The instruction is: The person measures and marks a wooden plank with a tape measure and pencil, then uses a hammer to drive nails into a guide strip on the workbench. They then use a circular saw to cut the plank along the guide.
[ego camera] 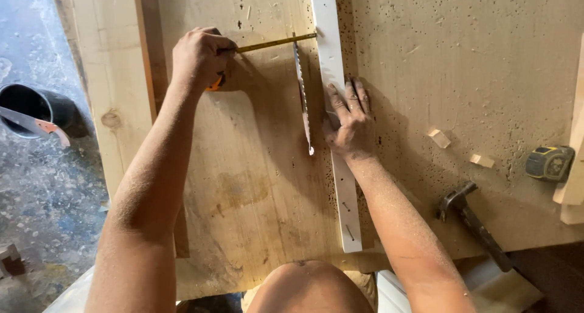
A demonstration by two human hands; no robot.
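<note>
The left hand (199,56) is closed around one tape measure (215,82), its yellow blade (277,42) stretched right across the plywood sheet (255,191) to one white strip of wood (334,106). The right hand (348,121) lies flat, fingers spread, pressing on that strip. One saw blade (302,97) stands up through the sheet just left of the strip. Farther right lie two small wood blocks (439,138), one hammer (471,219) and a second tape measure (550,163). One black bucket (36,106) sits on the floor at left.
</note>
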